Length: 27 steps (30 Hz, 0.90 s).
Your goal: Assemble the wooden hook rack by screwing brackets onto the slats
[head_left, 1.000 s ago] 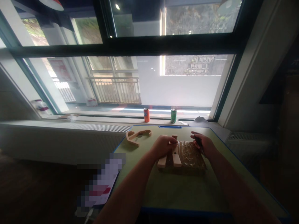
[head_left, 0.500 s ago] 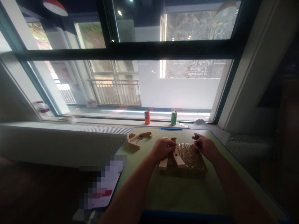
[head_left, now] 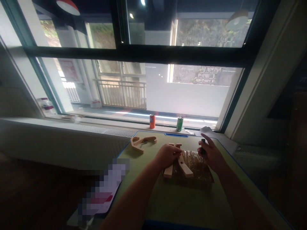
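Here, everything placed against the green mat (head_left: 192, 204). Near edge of mat: both forearms come in from below, converging toward its middle.

Left hand (head_left: 166, 155) curled, fingers closed over the top joint of two wooden slats (head_left: 178, 164) that splay apart toward the person in an inverted V. Slats lie across the left part of a plastic-wrapped board (head_left: 199, 169), mid-mat. Wrist low, knuckles up, palm down on the joint.

Right hand (head_left: 211, 153) just right of the slats, over the board's far right corner. Thumb and lower fingers pinch a small dark tool (head_left: 203, 146); index finger lifted straight. Tool tip not visible, so cannot tell if it touches wood.

Risk, as judged: the wrap looks slick, so the slats could skate sideways under pressure if the left grip eases. The splayed legs are free to swing, which could throw the joint off line. Dim light at the hands makes a mis-set tool likely.

Far left corner of mat: a curved wooden piece (head_left: 143, 141), well apart from both hands. Beyond the mat's far edge, on the sill: orange can (head_left: 152, 121), green can (head_left: 179, 123).
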{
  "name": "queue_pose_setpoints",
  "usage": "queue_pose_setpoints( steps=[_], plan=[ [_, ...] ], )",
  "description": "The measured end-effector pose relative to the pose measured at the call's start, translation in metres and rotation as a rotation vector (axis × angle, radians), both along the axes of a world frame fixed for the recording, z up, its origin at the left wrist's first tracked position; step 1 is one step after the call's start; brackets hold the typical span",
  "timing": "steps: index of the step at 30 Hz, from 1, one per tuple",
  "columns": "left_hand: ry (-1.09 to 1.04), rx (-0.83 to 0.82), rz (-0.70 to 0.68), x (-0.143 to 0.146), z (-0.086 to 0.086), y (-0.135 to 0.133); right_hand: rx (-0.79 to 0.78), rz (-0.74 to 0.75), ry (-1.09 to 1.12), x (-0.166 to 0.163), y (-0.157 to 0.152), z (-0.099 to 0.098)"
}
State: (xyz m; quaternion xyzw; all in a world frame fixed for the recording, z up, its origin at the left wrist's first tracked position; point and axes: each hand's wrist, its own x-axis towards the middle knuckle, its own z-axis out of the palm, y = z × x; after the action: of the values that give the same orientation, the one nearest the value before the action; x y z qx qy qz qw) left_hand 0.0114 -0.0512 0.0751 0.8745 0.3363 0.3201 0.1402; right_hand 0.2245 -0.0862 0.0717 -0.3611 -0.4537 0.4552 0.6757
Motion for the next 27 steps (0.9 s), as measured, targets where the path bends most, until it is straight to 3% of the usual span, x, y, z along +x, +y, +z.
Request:
queue_pose_setpoints(
  steps=[6,10,16,20,23,27],
  plan=[
    [0.061,0.051,0.018,-0.001,0.001,-0.003,0.001,0.104,0.121,0.003,0.003,-0.004],
    [0.084,0.042,0.004,0.001,0.002,-0.001,-0.003,0.07,0.172,0.004,0.006,-0.003],
    [0.073,0.024,-0.053,0.001,0.001,0.0,-0.051,0.105,0.137,-0.007,0.0,0.0],
    [0.086,0.004,0.003,0.002,0.001,-0.003,-0.077,0.2,0.097,-0.01,-0.004,0.0],
    [0.112,0.018,0.008,0.004,0.005,-0.007,-0.066,0.183,-0.145,-0.008,-0.008,0.005],
    [0.12,0.076,-0.005,0.005,0.009,-0.01,0.154,-0.063,-0.847,-0.008,-0.022,0.018]
  ],
)
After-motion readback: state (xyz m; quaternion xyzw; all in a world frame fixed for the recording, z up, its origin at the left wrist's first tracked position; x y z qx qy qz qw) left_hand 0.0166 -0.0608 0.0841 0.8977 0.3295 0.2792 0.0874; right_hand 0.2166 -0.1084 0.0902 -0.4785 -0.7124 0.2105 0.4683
